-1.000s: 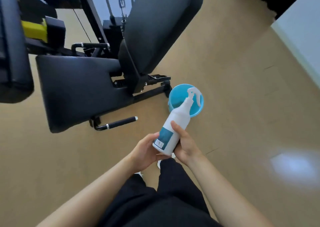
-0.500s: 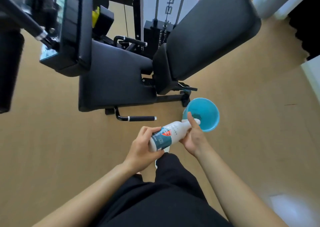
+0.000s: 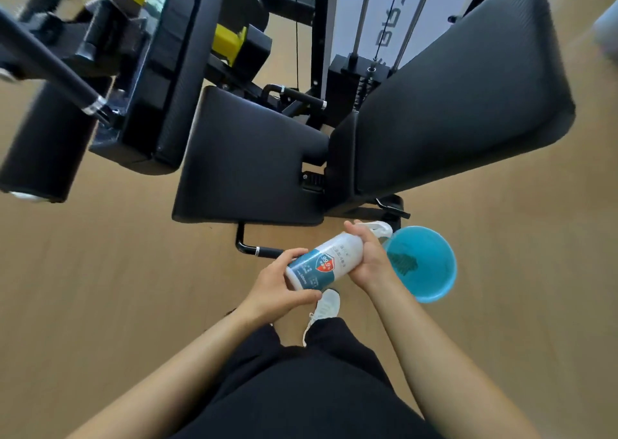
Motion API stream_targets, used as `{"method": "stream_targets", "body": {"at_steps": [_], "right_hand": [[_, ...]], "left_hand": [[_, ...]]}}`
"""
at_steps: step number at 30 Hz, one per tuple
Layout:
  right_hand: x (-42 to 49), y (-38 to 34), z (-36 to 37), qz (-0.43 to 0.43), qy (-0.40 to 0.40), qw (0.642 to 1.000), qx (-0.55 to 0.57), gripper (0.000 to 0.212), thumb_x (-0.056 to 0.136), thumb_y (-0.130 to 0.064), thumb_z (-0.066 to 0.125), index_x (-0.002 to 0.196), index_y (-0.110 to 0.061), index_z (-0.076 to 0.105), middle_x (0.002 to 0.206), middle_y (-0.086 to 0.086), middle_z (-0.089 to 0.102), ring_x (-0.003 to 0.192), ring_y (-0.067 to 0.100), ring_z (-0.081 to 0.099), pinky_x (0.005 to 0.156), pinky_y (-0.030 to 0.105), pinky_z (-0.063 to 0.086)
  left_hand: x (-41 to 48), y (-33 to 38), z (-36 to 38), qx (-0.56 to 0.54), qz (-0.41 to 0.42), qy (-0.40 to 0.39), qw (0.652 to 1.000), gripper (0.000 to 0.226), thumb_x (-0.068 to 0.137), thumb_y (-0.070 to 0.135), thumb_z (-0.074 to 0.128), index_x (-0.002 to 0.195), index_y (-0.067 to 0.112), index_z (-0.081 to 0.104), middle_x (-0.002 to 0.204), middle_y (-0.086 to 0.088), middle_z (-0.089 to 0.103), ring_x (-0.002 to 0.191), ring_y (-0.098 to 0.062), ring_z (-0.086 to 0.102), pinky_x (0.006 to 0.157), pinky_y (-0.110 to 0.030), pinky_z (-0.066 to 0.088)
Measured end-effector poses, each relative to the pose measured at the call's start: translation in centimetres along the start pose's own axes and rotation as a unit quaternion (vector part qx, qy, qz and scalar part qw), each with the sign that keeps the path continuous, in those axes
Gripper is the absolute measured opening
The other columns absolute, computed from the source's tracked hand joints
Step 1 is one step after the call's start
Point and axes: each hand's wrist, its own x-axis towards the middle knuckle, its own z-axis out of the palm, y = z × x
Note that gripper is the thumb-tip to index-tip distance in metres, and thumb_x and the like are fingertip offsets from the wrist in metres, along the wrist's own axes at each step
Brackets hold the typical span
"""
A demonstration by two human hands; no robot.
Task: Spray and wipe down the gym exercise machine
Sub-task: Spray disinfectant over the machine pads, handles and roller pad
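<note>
A white spray bottle [image 3: 326, 259] with a teal label lies almost sideways between my hands, nozzle pointing right. My left hand [image 3: 279, 288] grips its base end. My right hand [image 3: 369, 259] is curled round its neck, below the white trigger head [image 3: 379, 228]. Just ahead stands the black gym machine: a flat seat pad [image 3: 247, 167], a tilted back pad [image 3: 461, 104], and a leg pad [image 3: 160, 80] at the left.
A blue bucket [image 3: 434, 284] stands on the wooden floor right of my hands, a dark cloth [image 3: 403, 263] inside it. A black handle [image 3: 261, 249] juts out under the seat. The weight stack [image 3: 354, 80] rises behind. My white shoe [image 3: 322, 311] is below the bottle.
The bottle has tipped from upright toward sideways. My right hand slid up to its neck. The view has moved closer to the machine, and the leg pad has come into sight at the left.
</note>
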Motion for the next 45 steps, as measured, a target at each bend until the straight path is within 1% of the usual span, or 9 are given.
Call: {"method": "stream_targets", "body": {"at_steps": [3,6,10,15,21,27,34,42,45], "right_hand": [[2.0,-1.1,1.4,-0.003,0.017,0.996,-0.082,0.035,0.092,-0.018,0.072,0.123,-0.015,0.057,0.092,0.009,0.065,0.076,0.024,0.07,0.07,0.041,0.061],[3.7,-1.5,3.2,-0.001,0.02,0.987,-0.159,0.027,0.088,-0.015,0.071,0.111,-0.013,0.058,0.089,0.009,0.066,0.076,0.024,0.069,0.073,0.041,0.061],[5.1,-1.6,6.3,-0.005,0.038,0.97,-0.242,0.045,0.078,-0.025,0.076,0.117,-0.011,0.059,0.098,0.012,0.069,0.087,0.027,0.072,0.081,0.045,0.062],[6.3,-2.1,10.1,-0.067,0.035,0.973,-0.218,0.042,0.091,-0.007,0.069,0.129,-0.023,0.059,0.119,0.004,0.068,0.096,0.025,0.071,0.072,0.04,0.061],[6.1,-2.4,12.8,-0.099,0.132,0.968,-0.189,0.02,0.09,-0.011,0.072,0.101,-0.021,0.058,0.091,0.009,0.064,0.083,0.025,0.067,0.087,0.048,0.06],[2.9,-3.7,12.2,-0.195,0.173,0.955,-0.14,0.025,0.09,-0.016,0.075,0.11,-0.022,0.061,0.099,0.007,0.067,0.092,0.026,0.069,0.091,0.052,0.06],[0.7,-5.2,11.7,-0.261,0.245,0.923,-0.137,0.034,0.082,-0.034,0.078,0.104,-0.02,0.056,0.094,0.008,0.068,0.09,0.03,0.072,0.083,0.051,0.063],[-3.3,-7.6,11.2,-0.385,0.284,0.864,-0.153,0.034,0.089,-0.03,0.076,0.115,-0.024,0.055,0.1,0.005,0.067,0.088,0.023,0.07,0.081,0.042,0.062],[-4.3,-8.4,10.8,-0.413,0.283,0.853,-0.148,0.033,0.09,-0.025,0.075,0.107,-0.036,0.049,0.098,0.003,0.063,0.086,0.024,0.067,0.08,0.043,0.062]], "left_hand": [[0.9,0.0,-0.3,-0.017,-0.064,-0.022,0.998,0.076,0.072,0.026,0.093,0.137,0.028,0.054,0.121,0.008,0.067,0.105,-0.004,0.069,0.081,-0.022,0.06],[1.6,-0.6,-0.6,-0.025,-0.093,-0.036,0.995,0.066,0.072,0.026,0.093,0.129,0.026,0.059,0.113,0.008,0.07,0.099,-0.003,0.071,0.078,-0.021,0.058],[3.2,-1.3,-2.7,-0.032,-0.119,-0.055,0.991,0.06,0.068,0.029,0.093,0.12,0.025,0.064,0.107,0.006,0.074,0.096,-0.008,0.073,0.079,-0.024,0.06],[5.5,-1.1,-6.4,-0.072,-0.125,-0.083,0.986,0.055,0.07,0.024,0.091,0.119,0.021,0.065,0.108,-0.002,0.074,0.096,-0.015,0.074,0.077,-0.027,0.061],[8.1,-0.4,-10.5,-0.034,-0.088,-0.121,0.988,0.058,0.069,0.02,0.091,0.119,0.031,0.064,0.107,0.004,0.074,0.097,-0.012,0.073,0.072,-0.024,0.06],[10.5,1.7,-11.3,-0.038,-0.052,-0.217,0.974,0.054,0.071,0.025,0.091,0.12,0.027,0.067,0.109,0.0,0.074,0.099,-0.02,0.075,0.082,-0.041,0.065],[11.5,4.4,-11.0,-0.034,-0.012,-0.278,0.96,0.049,0.079,0.014,0.087,0.12,0.028,0.064,0.111,-0.002,0.071,0.099,-0.017,0.074,0.078,-0.032,0.064],[12.2,7.4,-9.5,-0.023,0.033,-0.294,0.955,0.048,0.082,0.018,0.086,0.122,0.032,0.063,0.114,0.001,0.069,0.105,-0.01,0.071,0.082,-0.028,0.062],[12.0,8.7,-8.6,-0.011,0.051,-0.306,0.951,0.05,0.082,0.014,0.085,0.121,0.034,0.062,0.113,0.003,0.068,0.105,-0.007,0.07,0.078,-0.024,0.06]]}}
